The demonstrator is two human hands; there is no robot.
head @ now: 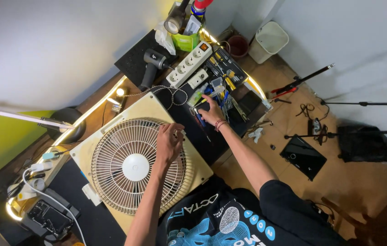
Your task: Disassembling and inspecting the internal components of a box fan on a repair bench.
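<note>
A cream square box fan point(111, 132) lies flat on the desk with its round white grille point(132, 168) facing up. My left hand point(168, 143) rests on the grille's upper right rim, fingers curled over it. My right hand point(211, 113) reaches out to the dark mat point(202, 146) beyond the fan, fingers down among a blue-handled tool point(199, 119) and other small tools. Whether it grips one is hidden by the hand.
A white power strip point(188, 64), a black heat gun point(150, 66), an open tool case point(227, 68) and a green holder point(185, 42) sit at the desk's far end. A desk lamp arm point(20, 117) stands left. On the floor right lie a bin point(268, 42), stands and a black tablet point(302, 157).
</note>
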